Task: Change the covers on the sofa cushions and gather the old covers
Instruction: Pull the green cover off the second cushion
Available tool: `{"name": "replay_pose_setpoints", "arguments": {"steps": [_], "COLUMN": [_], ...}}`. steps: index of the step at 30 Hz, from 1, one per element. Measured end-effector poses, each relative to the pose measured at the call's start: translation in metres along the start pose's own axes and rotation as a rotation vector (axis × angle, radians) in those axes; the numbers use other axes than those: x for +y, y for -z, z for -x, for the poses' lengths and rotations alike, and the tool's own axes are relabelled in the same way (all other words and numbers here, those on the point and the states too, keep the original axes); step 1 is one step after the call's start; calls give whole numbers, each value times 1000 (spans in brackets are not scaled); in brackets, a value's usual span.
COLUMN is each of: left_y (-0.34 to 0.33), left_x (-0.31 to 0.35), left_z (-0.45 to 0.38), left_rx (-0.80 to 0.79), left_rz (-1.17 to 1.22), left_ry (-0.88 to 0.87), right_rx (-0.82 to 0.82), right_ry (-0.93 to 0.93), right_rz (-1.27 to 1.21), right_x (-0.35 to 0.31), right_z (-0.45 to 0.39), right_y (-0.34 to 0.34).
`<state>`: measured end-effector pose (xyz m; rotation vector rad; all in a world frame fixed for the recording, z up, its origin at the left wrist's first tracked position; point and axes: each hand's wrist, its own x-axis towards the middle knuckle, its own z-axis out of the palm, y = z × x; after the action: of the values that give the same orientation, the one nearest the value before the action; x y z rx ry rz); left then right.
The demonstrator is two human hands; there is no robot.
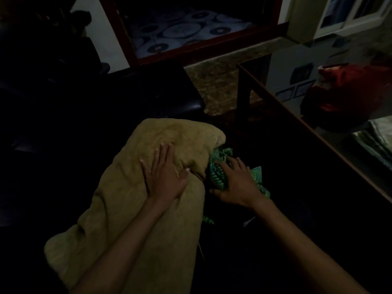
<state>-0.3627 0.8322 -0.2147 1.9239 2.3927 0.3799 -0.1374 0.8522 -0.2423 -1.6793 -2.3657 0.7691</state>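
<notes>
1. Two bare forearms reach in from the bottom edge over a very dark seat; the light is low and much of the surroundings is black.
2. The left hand (pixel 165 177) lies flat, palm down, on the cushion (pixel 131 187). Its fingers (pixel 163 154) are straight and spread, the thumb out to the right, pressing into the soft filling.
3. The cushion is a long, plump, tan-yellow shape with a nubby, towel-like surface, creased and dented around the left fingers. It stretches from the lower left up past the fingertips to a rounded far corner.
4. Just right of the left fingers, the right hand (pixel 235 183) rests on a crumpled green cover (pixel 218 172) of thin cloth printed with pale leaf-like lines. Its fingers (pixel 220 164) are curled into the bunched folds, gripping them at the cushion's right edge; the cover touches the cushion there.
5. Beyond the fingertips sits a dark sofa (pixel 148 92) with a smooth, slightly glossy, leather-like surface and a rounded seat edge.
6. To the right of the right fingers runs the straight brown wooden edge of a glossy counter (pixel 297 115), carrying a rumpled red cloth heap (pixel 350 92).
7. Farthest off, a mottled stone-patterned floor (pixel 212 85) and a rug (pixel 186 30) with round disc motifs.
</notes>
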Motion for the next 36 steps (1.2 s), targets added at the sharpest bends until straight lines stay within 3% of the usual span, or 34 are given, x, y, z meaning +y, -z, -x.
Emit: {"name": "replay_pose_setpoints", "arguments": {"steps": [4,6,9,16,18,23,25,29,33,36], "left_y": [10,15,19,25,30,28,9,-1,26,62], "left_x": [-25,-37,-47,-40,-27,27,42,50,46,62], "left_z": [-44,-56,-61,-63,-54,-13,-5,-15,-27,-35], "left_rx": [26,22,0,28,34,-218,-256,45,83,157], "left_rz": [-15,3,32,67,85,74,78,219,475,663], "left_ry": [133,181,217,231,120,-519,-530,-293,-162,-231], "right_rx": [-164,-165,-23,222,276,452,477,439,389,327], "right_ry": [-47,-58,-13,-23,-26,63,125,180,136,159], "right_rz": [70,150,202,-55,-90,-248,-276,-183,-300,-461], "right_x": [-5,-15,-28,-35,-36,-45,-50,-43,-22,-29], "right_z": [-6,-10,-15,4,10,18,23,39,47,38], "right_y": [-25,-29,-22,33,49,70,74,66,46,36]}}
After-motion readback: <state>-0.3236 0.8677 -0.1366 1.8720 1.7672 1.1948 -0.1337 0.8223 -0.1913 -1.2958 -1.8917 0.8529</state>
